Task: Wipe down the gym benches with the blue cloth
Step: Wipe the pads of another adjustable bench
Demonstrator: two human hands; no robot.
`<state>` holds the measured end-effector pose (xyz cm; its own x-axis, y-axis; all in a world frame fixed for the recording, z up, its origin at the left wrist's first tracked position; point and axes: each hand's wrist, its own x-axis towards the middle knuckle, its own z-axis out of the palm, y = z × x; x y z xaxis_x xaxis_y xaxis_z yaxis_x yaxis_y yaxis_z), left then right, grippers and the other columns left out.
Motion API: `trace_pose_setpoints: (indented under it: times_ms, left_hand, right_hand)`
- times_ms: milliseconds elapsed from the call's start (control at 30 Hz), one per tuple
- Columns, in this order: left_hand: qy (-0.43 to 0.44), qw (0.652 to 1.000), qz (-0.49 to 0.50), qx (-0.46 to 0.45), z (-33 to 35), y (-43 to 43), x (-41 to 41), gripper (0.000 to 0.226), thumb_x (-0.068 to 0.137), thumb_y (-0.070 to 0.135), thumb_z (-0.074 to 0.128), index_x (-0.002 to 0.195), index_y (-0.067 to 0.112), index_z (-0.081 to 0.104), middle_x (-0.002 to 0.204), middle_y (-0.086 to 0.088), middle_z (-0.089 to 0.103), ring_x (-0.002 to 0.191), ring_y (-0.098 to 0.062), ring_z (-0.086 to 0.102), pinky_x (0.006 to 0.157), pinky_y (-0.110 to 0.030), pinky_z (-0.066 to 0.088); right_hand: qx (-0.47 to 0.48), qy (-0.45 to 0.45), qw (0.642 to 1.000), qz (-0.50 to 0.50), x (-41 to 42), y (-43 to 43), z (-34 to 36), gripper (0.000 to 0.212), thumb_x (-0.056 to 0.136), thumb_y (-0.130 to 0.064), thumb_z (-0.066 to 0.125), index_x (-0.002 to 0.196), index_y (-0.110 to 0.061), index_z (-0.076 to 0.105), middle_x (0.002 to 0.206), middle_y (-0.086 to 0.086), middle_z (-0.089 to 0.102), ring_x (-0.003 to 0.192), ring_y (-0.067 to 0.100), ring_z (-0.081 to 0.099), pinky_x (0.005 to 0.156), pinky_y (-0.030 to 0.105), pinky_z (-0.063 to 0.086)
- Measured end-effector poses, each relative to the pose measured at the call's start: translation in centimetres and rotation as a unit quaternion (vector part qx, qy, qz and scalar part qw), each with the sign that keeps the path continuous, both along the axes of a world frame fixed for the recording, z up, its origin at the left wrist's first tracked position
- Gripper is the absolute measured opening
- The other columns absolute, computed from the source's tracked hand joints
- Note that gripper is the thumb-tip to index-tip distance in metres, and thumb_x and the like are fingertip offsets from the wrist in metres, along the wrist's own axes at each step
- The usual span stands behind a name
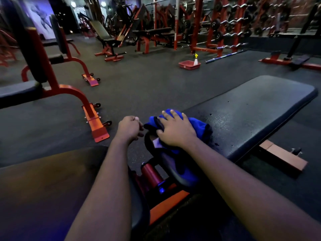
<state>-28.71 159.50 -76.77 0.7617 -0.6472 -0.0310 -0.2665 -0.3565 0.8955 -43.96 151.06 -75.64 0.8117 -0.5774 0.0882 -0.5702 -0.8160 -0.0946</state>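
The right hand (175, 132) is lying palm-down on the blue cloth (198, 125), pressing it onto the near left end of the black bench pad (251, 115). Its fingers (167, 116) are reaching out nearly straight and spread across the bunched fabric, not curling round it. The cloth is showing beyond the fingertips on the far side, to the right of the hand, and in a fold hanging over the pad's near edge under the wrist. The thumb is lying on a dark fold at the cloth's left edge. The left hand (129, 127) is hovering just left of the cloth, apart from it, with its fingers curling into a loose fist and the thumb resting against the forefinger; nothing is showing in its grasp. Small dark drops (211, 114) are sitting on the pad just right of the cloth. Farther off on the dark floor (147, 80), a red tub (186, 64) is standing with a spray bottle (195, 60) at its right edge. To the left, another black bench (19, 93) is standing on an orange frame (97, 124).
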Motion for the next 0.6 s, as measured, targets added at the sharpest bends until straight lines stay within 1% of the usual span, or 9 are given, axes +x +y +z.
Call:
trace_pose_setpoints:
  times_ms: [100,167,233,267,300,367,400,533,600]
  left_hand:
    - [0.006,1.000,-0.001,-0.007,0.3,-0.4,-0.3,0.039,0.105,0.020,0.033,0.073,0.011,0.053,0.078,-0.013,0.065,0.058,-0.025,0.059,0.050,-0.026,0.042]
    - [0.020,1.000,-0.023,0.001,0.0,-0.5,-0.7,0.036,0.104,0.023,0.035,0.076,0.014,0.054,0.084,-0.013,0.066,0.064,-0.025,0.058,0.053,-0.028,0.043]
    - [0.017,0.998,-0.056,0.028,-0.7,-0.6,-0.8,0.031,0.100,0.030,0.040,0.083,0.015,0.061,0.100,-0.015,0.069,0.084,-0.029,0.063,0.068,-0.036,0.053]
    - [0.007,0.996,-0.075,0.046,-1.0,-0.6,-0.9,0.031,0.098,0.032,0.041,0.088,0.014,0.065,0.106,-0.017,0.069,0.095,-0.032,0.064,0.080,-0.042,0.054]
    - [-0.006,0.994,-0.089,0.062,-1.1,-0.5,-1.1,0.033,0.099,0.031,0.041,0.094,0.012,0.067,0.108,-0.018,0.068,0.100,-0.033,0.063,0.087,-0.045,0.053]
    - [-0.017,0.993,-0.094,0.070,-1.2,-0.3,-1.4,0.034,0.103,0.025,0.039,0.100,0.008,0.068,0.104,-0.019,0.067,0.100,-0.036,0.062,0.087,-0.046,0.053]
    - [-0.017,0.993,-0.093,0.066,-1.2,-0.3,-1.5,0.033,0.103,0.023,0.039,0.099,0.008,0.068,0.103,-0.020,0.067,0.102,-0.038,0.063,0.087,-0.046,0.053]
    - [-0.018,0.994,-0.087,0.070,-1.0,-0.3,-1.6,0.032,0.103,0.022,0.040,0.101,0.012,0.071,0.113,-0.025,0.066,0.110,-0.043,0.061,0.088,-0.048,0.053]
    - [-0.025,0.995,-0.075,0.069,-0.6,-0.1,-2.1,0.032,0.103,0.022,0.041,0.099,0.013,0.071,0.114,-0.025,0.066,0.110,-0.042,0.061,0.085,-0.043,0.053]
  right_hand:
    - [-0.022,-0.015,0.997,0.070,-4.4,2.0,-0.9,0.062,0.095,-0.051,0.037,0.153,-0.038,0.020,0.164,-0.013,0.009,0.151,0.013,0.005,0.121,0.047,0.007]
    - [-0.008,-0.009,0.998,0.063,-6.4,0.9,-0.7,0.062,0.095,-0.052,0.039,0.153,-0.039,0.021,0.163,-0.017,0.008,0.150,0.008,0.004,0.122,0.045,0.009]
    - [0.028,-0.003,1.000,0.003,-6.1,-0.9,0.0,0.062,0.095,-0.051,0.040,0.153,-0.038,0.022,0.163,-0.015,0.008,0.150,0.008,0.005,0.121,0.045,0.010]
    - [0.042,-0.005,0.998,-0.035,-5.4,-1.5,0.3,0.062,0.095,-0.051,0.039,0.153,-0.036,0.022,0.164,-0.013,0.007,0.151,0.010,0.005,0.121,0.046,0.009]
    - [0.045,-0.012,0.997,-0.065,-4.5,-1.4,0.5,0.063,0.095,-0.050,0.038,0.153,-0.035,0.022,0.164,-0.010,0.007,0.151,0.013,0.005,0.121,0.047,0.008]
    - [0.030,-0.033,0.995,-0.089,-3.3,0.4,0.3,0.065,0.094,-0.049,0.037,0.154,-0.033,0.021,0.165,-0.005,0.008,0.151,0.018,0.005,0.121,0.049,0.007]
    - [0.015,-0.043,0.996,-0.077,-3.6,1.8,-0.1,0.065,0.093,-0.049,0.037,0.154,-0.033,0.021,0.165,-0.005,0.009,0.151,0.019,0.006,0.121,0.049,0.006]
    - [-0.013,-0.056,0.998,-0.013,-8.7,4.8,-1.2,0.064,0.093,-0.053,0.038,0.153,-0.039,0.022,0.163,-0.014,0.009,0.151,0.010,0.005,0.122,0.044,0.006]
    - [0.004,-0.048,0.998,-0.034,-10.1,3.4,-0.9,0.063,0.093,-0.053,0.040,0.152,-0.040,0.023,0.163,-0.016,0.010,0.150,0.007,0.005,0.122,0.043,0.008]
